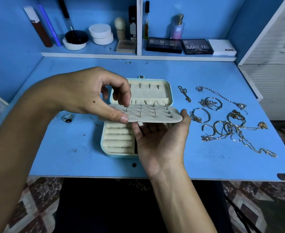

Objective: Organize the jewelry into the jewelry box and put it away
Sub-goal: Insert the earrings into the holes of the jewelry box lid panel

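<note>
Head: blue desk, cosmetics shelf.

The pale blue box lies open, cream rolls inside; its stud panel is held level above. Chains and hoops, probably tangled, lie to its right.
</note>
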The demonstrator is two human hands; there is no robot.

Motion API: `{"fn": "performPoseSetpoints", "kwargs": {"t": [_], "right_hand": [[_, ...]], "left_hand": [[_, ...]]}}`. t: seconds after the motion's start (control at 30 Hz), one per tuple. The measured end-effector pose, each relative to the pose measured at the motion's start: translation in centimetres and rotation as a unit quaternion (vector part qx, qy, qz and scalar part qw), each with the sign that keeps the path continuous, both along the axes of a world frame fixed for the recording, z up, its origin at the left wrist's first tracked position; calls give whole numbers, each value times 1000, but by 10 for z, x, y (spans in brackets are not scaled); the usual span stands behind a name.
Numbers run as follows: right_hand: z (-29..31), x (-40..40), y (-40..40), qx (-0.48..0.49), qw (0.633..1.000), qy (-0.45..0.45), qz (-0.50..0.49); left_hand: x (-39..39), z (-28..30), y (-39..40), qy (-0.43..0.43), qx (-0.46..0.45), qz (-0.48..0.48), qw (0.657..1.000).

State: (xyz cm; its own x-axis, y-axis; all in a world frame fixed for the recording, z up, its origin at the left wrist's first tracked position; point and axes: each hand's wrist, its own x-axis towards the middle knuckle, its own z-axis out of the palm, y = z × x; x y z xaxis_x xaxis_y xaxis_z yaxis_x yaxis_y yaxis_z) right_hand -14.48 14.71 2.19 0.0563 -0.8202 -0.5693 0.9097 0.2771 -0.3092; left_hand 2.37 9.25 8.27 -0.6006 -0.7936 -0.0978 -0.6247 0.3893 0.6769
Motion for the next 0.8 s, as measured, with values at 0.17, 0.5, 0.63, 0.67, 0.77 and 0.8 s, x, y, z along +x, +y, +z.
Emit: {"fn": "performPoseSetpoints", "kwargs": {"t": [0.17,0.5,0.63,0.67,0.77,0.8], "right_hand": [[-1,1,-1,8,1000,-21,11],[-1,5,-2,48,998,32,6],[-6,9,-2,37,998,47,-16],[-6,10,-1,31,998,52,-26],[-4,9,-3,-4,995,83,-61],[-3,6,-5,-25,991,104,-77]], "left_hand": [[1,1,1,10,-37,1,999],[7,2,-5,93,-94,51,990],[9,-1,-12,109,-141,81,981],[9,-2,-13,115,-147,91,978],[8,-3,-17,143,-157,120,970],[7,-4,-19,148,-162,129,967]]}}
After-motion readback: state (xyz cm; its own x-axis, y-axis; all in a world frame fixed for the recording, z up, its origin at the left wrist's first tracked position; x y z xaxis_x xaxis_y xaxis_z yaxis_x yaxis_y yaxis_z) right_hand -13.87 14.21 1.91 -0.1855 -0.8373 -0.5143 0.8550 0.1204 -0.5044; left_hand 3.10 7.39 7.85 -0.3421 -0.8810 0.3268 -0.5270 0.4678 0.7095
